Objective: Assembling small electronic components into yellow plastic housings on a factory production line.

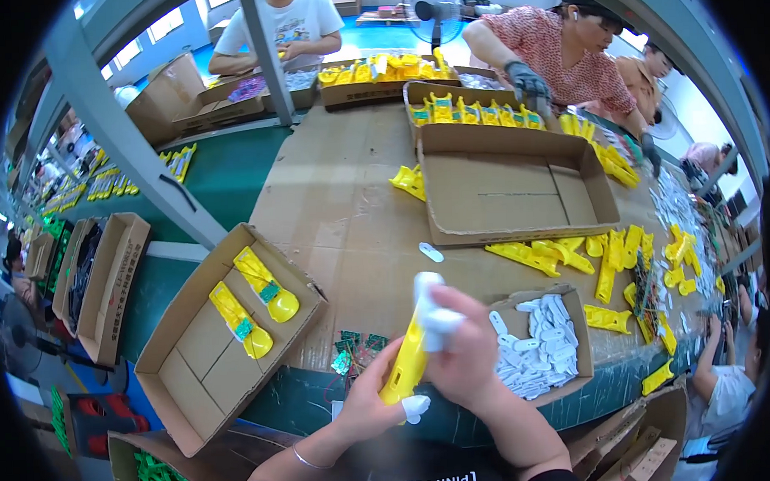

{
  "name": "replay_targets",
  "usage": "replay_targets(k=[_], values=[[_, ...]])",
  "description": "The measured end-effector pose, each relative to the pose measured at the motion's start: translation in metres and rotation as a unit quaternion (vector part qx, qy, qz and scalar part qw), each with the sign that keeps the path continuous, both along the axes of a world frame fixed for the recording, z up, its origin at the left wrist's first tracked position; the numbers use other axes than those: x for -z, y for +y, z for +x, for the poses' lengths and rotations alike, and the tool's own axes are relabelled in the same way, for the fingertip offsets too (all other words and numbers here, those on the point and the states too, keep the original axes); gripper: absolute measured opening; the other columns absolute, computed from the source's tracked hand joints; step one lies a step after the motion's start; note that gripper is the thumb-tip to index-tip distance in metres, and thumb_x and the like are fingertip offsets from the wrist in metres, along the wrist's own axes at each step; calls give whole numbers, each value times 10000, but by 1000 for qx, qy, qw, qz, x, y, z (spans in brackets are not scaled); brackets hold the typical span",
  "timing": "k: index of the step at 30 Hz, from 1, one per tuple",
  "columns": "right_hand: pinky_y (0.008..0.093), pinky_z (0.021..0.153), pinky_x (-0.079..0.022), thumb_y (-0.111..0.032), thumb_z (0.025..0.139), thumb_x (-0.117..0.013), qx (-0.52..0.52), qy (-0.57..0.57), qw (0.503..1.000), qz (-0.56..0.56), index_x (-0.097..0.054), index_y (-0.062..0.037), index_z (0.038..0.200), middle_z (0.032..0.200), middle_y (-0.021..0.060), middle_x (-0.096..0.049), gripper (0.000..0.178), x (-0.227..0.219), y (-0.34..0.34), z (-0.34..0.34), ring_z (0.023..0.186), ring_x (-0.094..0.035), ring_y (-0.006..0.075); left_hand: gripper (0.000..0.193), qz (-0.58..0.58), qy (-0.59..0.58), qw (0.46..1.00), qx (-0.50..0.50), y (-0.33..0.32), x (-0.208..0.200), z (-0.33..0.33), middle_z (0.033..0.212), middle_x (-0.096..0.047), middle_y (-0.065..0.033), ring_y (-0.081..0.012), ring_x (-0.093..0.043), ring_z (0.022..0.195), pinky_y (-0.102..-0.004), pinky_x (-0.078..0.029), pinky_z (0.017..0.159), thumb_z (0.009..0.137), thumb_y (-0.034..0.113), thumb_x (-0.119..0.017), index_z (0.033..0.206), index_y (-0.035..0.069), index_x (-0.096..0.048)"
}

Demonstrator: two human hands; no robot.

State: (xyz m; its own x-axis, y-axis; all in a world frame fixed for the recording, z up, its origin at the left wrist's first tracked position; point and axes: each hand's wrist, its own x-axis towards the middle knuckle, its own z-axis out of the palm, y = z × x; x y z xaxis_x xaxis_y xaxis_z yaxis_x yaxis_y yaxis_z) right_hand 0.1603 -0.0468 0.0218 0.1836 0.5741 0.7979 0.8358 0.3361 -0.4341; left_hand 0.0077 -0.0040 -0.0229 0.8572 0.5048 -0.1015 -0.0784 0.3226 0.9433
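Note:
Upright and slightly tilted, a long yellow plastic housing is in front of me. My left hand is closed round its lower part, with a white cover on a fingertip. My right hand, also with white-covered fingertips, is closed at the housing's upper end; blur hides whether a small white piece is there too. Left of my hands, small green circuit boards with thin wires lie near the table edge. To the right, a cardboard box holds many white oval plastic pieces.
A cardboard tray at left holds two yellow housings with green boards. Beyond my hands stands another cardboard tray. Loose yellow parts and one white oval piece lie on the table. Across it, a gloved co-worker's hand reaches in.

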Motion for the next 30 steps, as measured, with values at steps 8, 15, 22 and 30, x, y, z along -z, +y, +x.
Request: replay_targets(k=[8,15,22,30], values=[[324,794,-482,-17,754,-621,130,-31,991,-29,-437,6,1062,1145,172,-471,359,-9,6,48,1018,-520,283,796,-59,-6,998,-17,-1,-17,-12,1222,-442,-102,-171,-460,1102,-272,-390,912,695,44,-712,1340,-27,-251],[252,793,-482,38,806,-569,-42,473,877,-75,-473,-5,1086,1029,76,-554,299,-2,-35,16,852,-581,119,1042,301,125,945,-38,4,-25,-11,1322,-273,-183,-247,-352,1192,-336,-343,958,676,233,-762,1394,0,-44],[224,718,-469,59,792,-566,-100,577,785,-202,-530,-11,1026,871,33,-581,247,27,-51,7,799,-573,110,947,131,44,990,12,7,-16,-17,1406,-124,-228,-311,-156,1328,-356,-180,1057,711,23,-566,1386,6,98],[236,742,-457,12,829,-540,-137,569,796,-153,-495,-45,936,898,54,-566,130,27,-58,8,815,-547,104,892,60,-15,998,28,5,-20,-16,1426,-112,-181,-241,-150,1330,-319,-166,1060,693,-74,-442,1381,-6,122]])
